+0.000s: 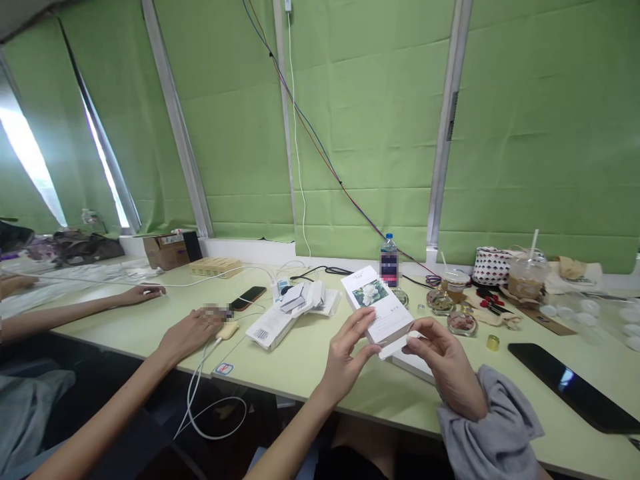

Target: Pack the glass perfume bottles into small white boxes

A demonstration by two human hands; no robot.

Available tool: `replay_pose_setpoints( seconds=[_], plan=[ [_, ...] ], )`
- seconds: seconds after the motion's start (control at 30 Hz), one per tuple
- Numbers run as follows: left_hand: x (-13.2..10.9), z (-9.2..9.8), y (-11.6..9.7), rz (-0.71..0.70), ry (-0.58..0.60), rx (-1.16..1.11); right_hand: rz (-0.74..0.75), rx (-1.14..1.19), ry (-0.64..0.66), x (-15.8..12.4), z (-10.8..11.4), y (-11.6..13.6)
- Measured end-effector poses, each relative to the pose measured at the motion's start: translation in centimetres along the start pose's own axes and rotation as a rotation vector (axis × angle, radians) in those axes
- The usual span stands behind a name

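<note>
A white carton with a white-flower picture [376, 293] is held tilted above the table's front part. My left hand [346, 352] grips it from the left, with its fingers across the printed face and the thumb at the near end. At the carton's near right corner, my right hand [444, 357] pinches the end flap [393, 347], which sticks out toward me. Below my hands another flat white box [414, 367] lies on the table, partly covered by the right hand. Left of the held carton lies a pile of small white boxes [303, 298] on a longer barcoded box [270, 328].
A water bottle [389, 261], glass jars [461, 323], iced drinks [527, 277] and a large dark phone [575, 383] lie behind and right. To the left, another person's hand [193, 333] rests beside a phone [249, 298] and white cable [193, 393]. A cardboard box [167, 251] stands farther back.
</note>
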State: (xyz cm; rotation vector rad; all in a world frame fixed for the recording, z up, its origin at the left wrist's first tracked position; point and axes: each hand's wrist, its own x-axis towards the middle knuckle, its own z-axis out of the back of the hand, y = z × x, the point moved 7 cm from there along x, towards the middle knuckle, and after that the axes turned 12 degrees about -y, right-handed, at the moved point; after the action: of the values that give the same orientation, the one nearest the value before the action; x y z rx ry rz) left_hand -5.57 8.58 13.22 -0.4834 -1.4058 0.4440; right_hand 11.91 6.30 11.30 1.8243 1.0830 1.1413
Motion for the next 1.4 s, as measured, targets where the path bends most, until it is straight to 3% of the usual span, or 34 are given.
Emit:
replay_pose_setpoints(
  seconds=[0.2, 0.6, 1.03, 1.4],
  plan=[
    [0.09, -0.03, 0.01, 0.047, 0.006, -0.046, 0.004, -0.035, 0.055, -0.24, -0.41, 0.28],
    [0.04, -0.16, 0.10, 0.099, 0.011, -0.059, 0.029, -0.135, 0.008, -0.23, -0.21, -0.13],
    [-0.01, -0.31, 0.27, 0.080, 0.042, -0.077, 0.074, -0.180, -0.050, -0.38, -0.38, 0.15],
    [0.03, -0.30, 0.00, 0.065, 0.060, -0.075, 0.047, -0.232, -0.003, -0.75, -0.56, 0.83]
  ],
)
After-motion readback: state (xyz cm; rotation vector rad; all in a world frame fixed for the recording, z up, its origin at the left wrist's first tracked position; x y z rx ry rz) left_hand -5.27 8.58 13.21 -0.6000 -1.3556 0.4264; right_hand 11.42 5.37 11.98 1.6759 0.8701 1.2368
